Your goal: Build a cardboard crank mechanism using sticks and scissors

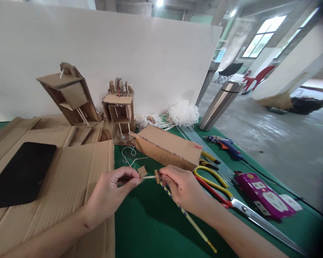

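My left hand (117, 190) pinches a small cardboard piece (142, 171) at one end of a short pale stick (150, 177). At the stick's other end is a round cardboard disc (157, 176), held between the closed fingers of my right hand (184, 186). A long yellow pencil-like rod (191, 223) with dark spots slants down from under my right hand; whether the fingers grip it is hidden. White string (129, 157) curls on the green table (140, 229) just behind my left fingertips. A long cardboard box (167, 145) lies beyond both hands.
Cardboard sheets (97, 161) bear a black tablet (23, 175) at left. Two cardboard models (120, 107) stand behind. To the right lie large scissors (244, 208), a glue gun (226, 145), a purple power strip (266, 195) and a steel flask (220, 105). A white panel (110, 53) closes the back.
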The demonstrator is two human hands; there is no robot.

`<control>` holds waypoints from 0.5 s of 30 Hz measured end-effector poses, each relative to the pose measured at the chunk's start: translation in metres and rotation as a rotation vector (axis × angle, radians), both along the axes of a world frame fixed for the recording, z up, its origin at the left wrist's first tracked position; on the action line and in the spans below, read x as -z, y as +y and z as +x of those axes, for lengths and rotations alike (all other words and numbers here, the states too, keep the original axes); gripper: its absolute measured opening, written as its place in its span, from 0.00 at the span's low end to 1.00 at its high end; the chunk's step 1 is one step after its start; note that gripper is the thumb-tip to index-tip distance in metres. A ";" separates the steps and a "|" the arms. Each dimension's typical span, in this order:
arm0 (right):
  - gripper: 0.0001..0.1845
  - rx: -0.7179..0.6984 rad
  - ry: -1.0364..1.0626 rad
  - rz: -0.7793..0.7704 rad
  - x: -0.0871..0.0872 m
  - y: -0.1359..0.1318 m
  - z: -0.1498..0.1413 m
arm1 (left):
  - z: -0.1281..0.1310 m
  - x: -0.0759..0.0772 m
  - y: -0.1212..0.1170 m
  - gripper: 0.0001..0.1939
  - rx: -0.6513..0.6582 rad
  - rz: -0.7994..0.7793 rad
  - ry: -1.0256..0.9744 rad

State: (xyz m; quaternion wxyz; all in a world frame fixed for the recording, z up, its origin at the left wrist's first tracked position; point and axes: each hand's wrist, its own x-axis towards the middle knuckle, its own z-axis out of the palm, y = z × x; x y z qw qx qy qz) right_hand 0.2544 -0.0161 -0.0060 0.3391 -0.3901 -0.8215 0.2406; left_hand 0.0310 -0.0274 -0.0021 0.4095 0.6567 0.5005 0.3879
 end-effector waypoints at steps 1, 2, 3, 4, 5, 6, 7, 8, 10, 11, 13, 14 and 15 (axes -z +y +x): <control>0.11 -0.007 -0.002 -0.006 0.000 0.000 0.000 | 0.000 0.000 0.000 0.05 0.006 0.010 0.008; 0.11 -0.014 0.000 -0.012 0.000 0.001 0.001 | 0.000 0.000 0.000 0.05 0.013 0.020 0.018; 0.11 -0.020 -0.001 -0.021 0.000 0.001 0.001 | 0.000 0.000 0.000 0.05 0.023 0.027 0.030; 0.11 -0.028 -0.002 -0.032 -0.001 0.001 0.002 | 0.000 0.000 0.000 0.05 0.031 0.032 0.042; 0.11 -0.036 -0.004 -0.048 -0.001 0.002 0.003 | 0.000 -0.001 0.000 0.05 0.036 0.036 0.051; 0.11 -0.044 -0.009 -0.067 -0.001 0.002 0.003 | 0.000 -0.001 0.000 0.05 0.039 0.038 0.058; 0.11 -0.054 -0.012 -0.084 -0.001 0.003 0.004 | 0.000 -0.001 -0.001 0.05 0.042 0.041 0.062; 0.11 -0.063 -0.015 -0.101 -0.002 0.003 0.004 | 0.000 -0.002 -0.001 0.04 0.043 0.045 0.061; 0.11 -0.071 -0.011 -0.132 -0.002 0.003 0.005 | 0.000 -0.002 -0.001 0.04 0.044 0.050 0.045; 0.11 -0.073 -0.008 -0.149 -0.003 0.003 0.005 | 0.000 -0.001 -0.002 0.03 0.037 0.043 0.025; 0.11 -0.064 -0.003 -0.180 -0.004 0.003 0.004 | 0.000 -0.001 -0.002 0.03 0.007 0.004 -0.035; 0.11 -0.054 -0.002 -0.194 -0.004 0.003 0.003 | 0.000 0.000 -0.002 0.04 -0.010 -0.022 -0.065; 0.11 -0.042 0.001 -0.202 -0.004 0.003 0.003 | 0.000 0.000 -0.002 0.05 -0.024 -0.047 -0.086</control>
